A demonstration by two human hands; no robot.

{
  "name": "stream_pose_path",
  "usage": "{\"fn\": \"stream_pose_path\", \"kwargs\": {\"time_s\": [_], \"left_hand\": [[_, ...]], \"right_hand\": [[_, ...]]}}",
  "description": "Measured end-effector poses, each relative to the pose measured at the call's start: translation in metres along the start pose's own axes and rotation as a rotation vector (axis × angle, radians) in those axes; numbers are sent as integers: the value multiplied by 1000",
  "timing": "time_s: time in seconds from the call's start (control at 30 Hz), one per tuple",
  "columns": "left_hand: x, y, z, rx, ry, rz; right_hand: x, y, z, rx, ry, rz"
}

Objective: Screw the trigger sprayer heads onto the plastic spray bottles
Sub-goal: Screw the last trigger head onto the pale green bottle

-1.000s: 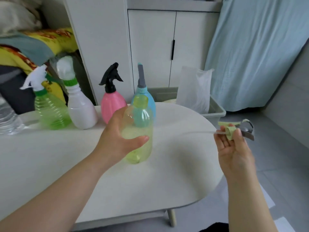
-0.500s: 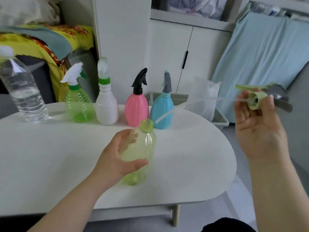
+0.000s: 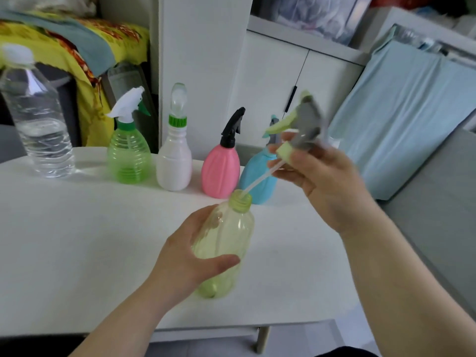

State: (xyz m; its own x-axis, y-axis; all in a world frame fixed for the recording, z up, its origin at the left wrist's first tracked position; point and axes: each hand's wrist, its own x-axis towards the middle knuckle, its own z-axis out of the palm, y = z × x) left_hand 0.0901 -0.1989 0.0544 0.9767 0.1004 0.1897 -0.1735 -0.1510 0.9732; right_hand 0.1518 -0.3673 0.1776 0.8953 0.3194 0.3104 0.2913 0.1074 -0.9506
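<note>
Left hand (image 3: 190, 256): seen at the lower centre of the frame, curled round the middle of the yellow-green bottle (image 3: 229, 235), with the thumb laid across the front and the fingers behind.
Yellow-green bottle: held tilted, its base low against the white counter (image 3: 77, 228) and its open threaded neck pointed to the upper right.
Right hand (image 3: 327, 181): seen at the centre right. The sprayer head (image 3: 307, 122) is pinched between its fingers and thumb at the pale green collar.
Sprayer head: grey with a light green trigger, blurred, held up and to the right of the bottle's neck and apart from it.
Tube (image 3: 260, 180): thin and clear, run down and left from the collar to the bottle's mouth. How far it is pushed in cannot be told.
Back row, left to right: a green bottle (image 3: 128, 155) with a white sprayer, a white bottle (image 3: 175, 161) with a clear cap, a pink bottle (image 3: 220, 173) with a black sprayer and a blue bottle (image 3: 265, 189), partly hidden by the right hand.
Water bottle (image 3: 38, 124): stood at the upper left edge of the counter.
</note>
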Motion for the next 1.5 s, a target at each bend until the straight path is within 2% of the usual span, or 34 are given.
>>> {"fn": "stream_pose_path", "kwargs": {"time_s": [0.17, 0.6, 0.7, 0.93, 1.0, 1.33, 1.5], "left_hand": [[4, -1, -4, -47, 15, 7], [14, -12, -11, 14, 54, 2], [16, -13, -11, 13, 53, 9], [17, -13, -11, 13, 41, 6], [16, -13, -11, 15, 34, 9], [16, -13, -10, 23, 36, 29], [15, -13, -6, 49, 108, 49]], "right_hand": [[3, 22, 22, -90, -176, 109], [20, 31, 21, -193, -296, 193], [24, 27, 17, -261, -267, 181], [24, 25, 26, -450, -352, 173], [23, 26, 29, -438, -383, 187], [13, 35, 29, -424, -365, 136], [13, 39, 43, -391, -226, 95]]}}
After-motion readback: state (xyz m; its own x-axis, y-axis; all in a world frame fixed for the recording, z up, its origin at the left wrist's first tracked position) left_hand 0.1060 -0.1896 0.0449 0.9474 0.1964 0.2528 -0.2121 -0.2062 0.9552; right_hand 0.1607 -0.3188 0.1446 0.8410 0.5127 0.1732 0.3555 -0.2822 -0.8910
